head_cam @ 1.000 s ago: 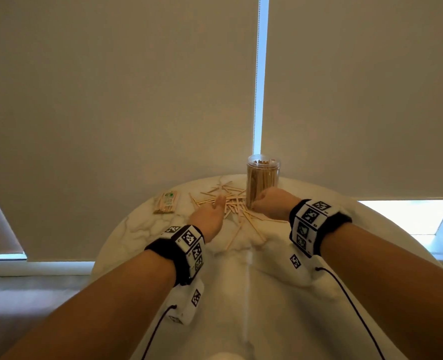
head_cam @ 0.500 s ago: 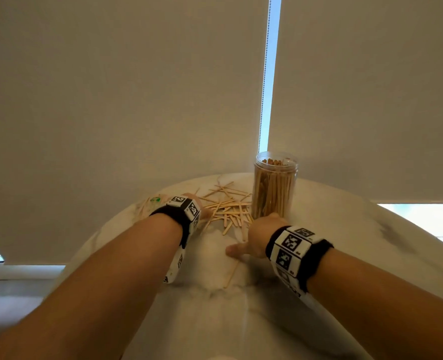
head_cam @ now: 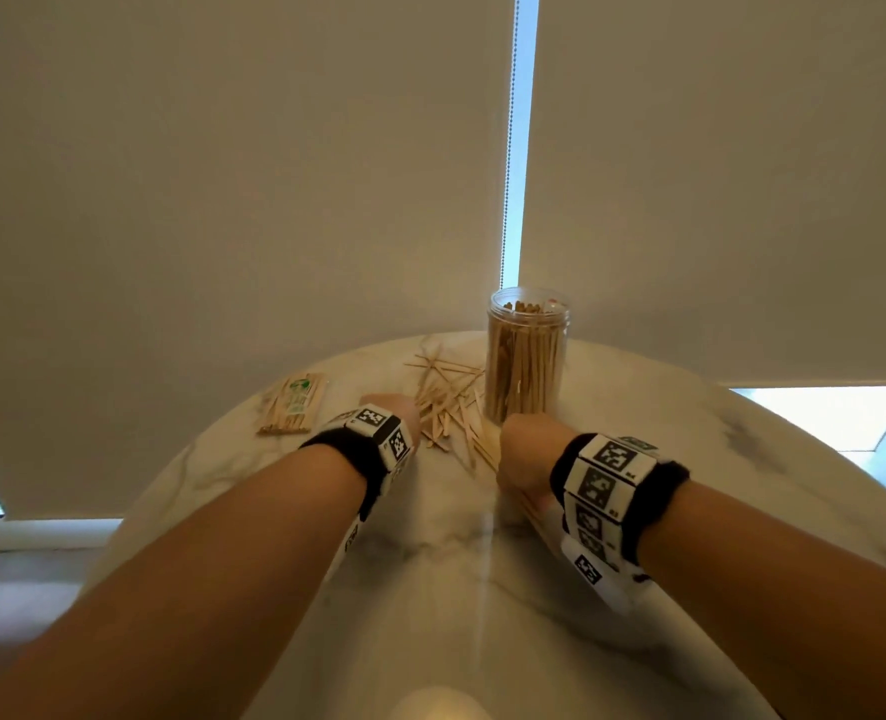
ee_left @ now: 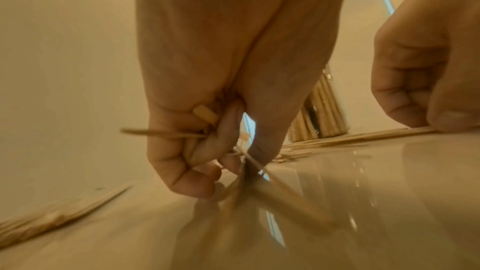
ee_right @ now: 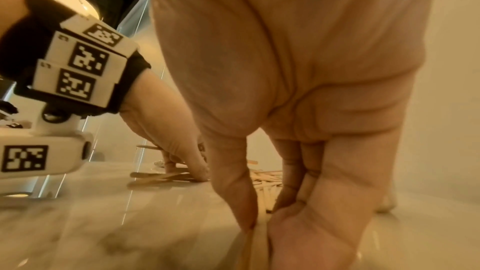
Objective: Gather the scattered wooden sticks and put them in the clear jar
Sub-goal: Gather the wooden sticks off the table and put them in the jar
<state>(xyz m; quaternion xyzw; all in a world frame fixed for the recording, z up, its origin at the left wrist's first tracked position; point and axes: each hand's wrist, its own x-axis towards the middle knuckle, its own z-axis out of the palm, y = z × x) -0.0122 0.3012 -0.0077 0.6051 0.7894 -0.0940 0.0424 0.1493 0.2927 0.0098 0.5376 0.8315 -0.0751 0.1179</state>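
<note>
A clear jar (head_cam: 526, 356), packed with upright wooden sticks, stands at the far side of the round marble table (head_cam: 690, 459). Loose wooden sticks (head_cam: 446, 402) lie in a pile just left of the jar. My left hand (ee_left: 228, 163) is at the pile's left edge, with its fingers curled round several sticks (ee_left: 161, 133). My right hand (ee_right: 259, 225) is in front of the jar. Its thumb and fingers pinch the ends of a few sticks (ee_right: 255, 241) that lie on the tabletop. In the head view the backs of both hands hide the fingers.
A wrapped packet of sticks (head_cam: 293, 405) lies on the table to the left of my left hand (head_cam: 394, 407). Roller blinds hang close behind the table's far edge. The near half of the tabletop (head_cam: 456, 589) is bare marble.
My right hand has drawn back from the jar toward me and gone from lying flat to pinching sticks. My left hand shifted left to the pile's edge and curled round sticks.
</note>
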